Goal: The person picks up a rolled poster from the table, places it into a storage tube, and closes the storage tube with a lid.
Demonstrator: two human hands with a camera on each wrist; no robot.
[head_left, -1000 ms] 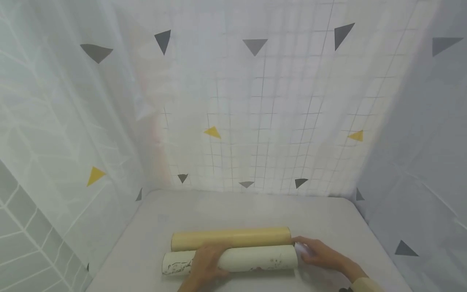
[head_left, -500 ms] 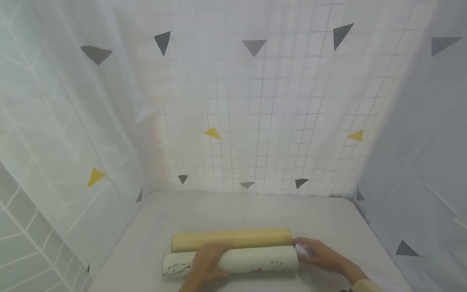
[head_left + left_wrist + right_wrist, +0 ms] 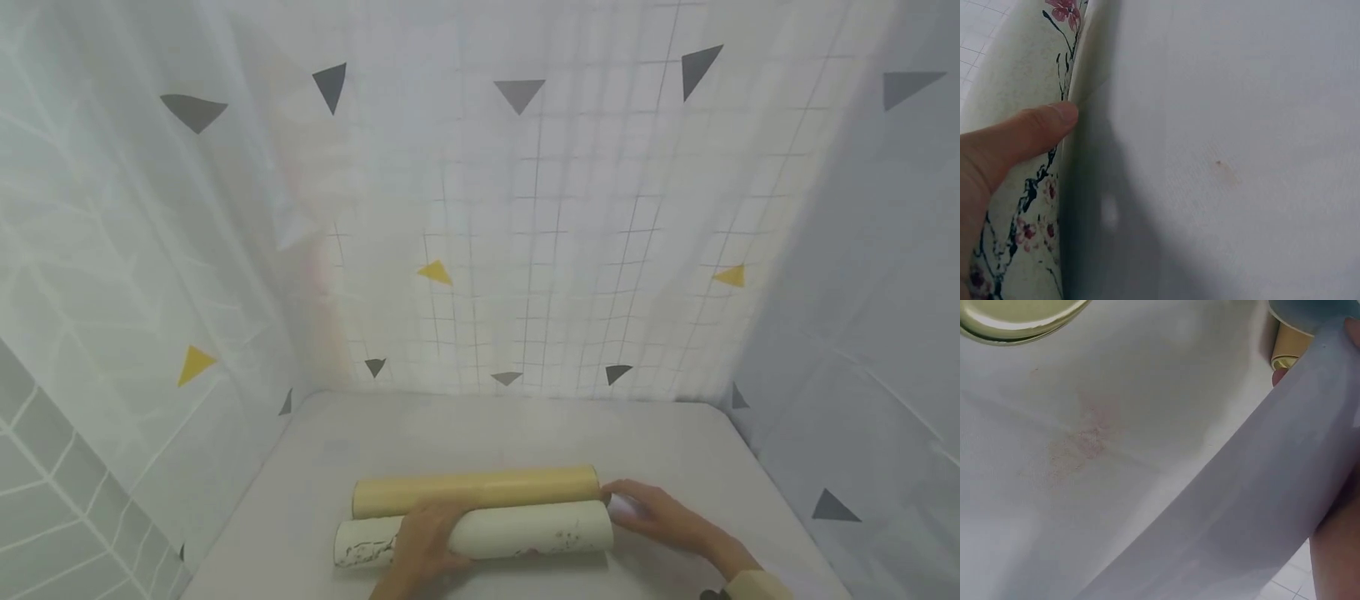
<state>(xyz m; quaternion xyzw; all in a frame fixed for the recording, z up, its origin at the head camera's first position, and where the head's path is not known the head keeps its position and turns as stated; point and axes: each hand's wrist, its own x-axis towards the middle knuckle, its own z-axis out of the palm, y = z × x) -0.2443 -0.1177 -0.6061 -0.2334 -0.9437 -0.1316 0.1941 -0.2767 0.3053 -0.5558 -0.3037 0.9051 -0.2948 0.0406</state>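
A pale tube (image 3: 540,531) printed with dark branches and pink blossoms lies on its side across the table in the head view. Behind it, close alongside, lies a yellow tube (image 3: 480,490). My left hand (image 3: 426,542) grips the pale tube left of its middle; its thumb (image 3: 1041,128) lies along the printed side in the left wrist view. At the tubes' right ends, my right hand (image 3: 660,521) pinches a thin white sheet (image 3: 1241,487). The sheet stretches diagonally through the right wrist view, its upper part overlapping the pale tube's round end (image 3: 1310,312).
On the white table (image 3: 510,429), a shiny gold round lid (image 3: 1016,319) shows in the right wrist view. A curtain (image 3: 577,225) with grey and yellow triangles rises behind the table's far edge, with similar curtain at both sides.
My right hand shifts slightly at the tubes' ends, its fingers rising a little with the sheet. My left hand and both tubes stay in place.
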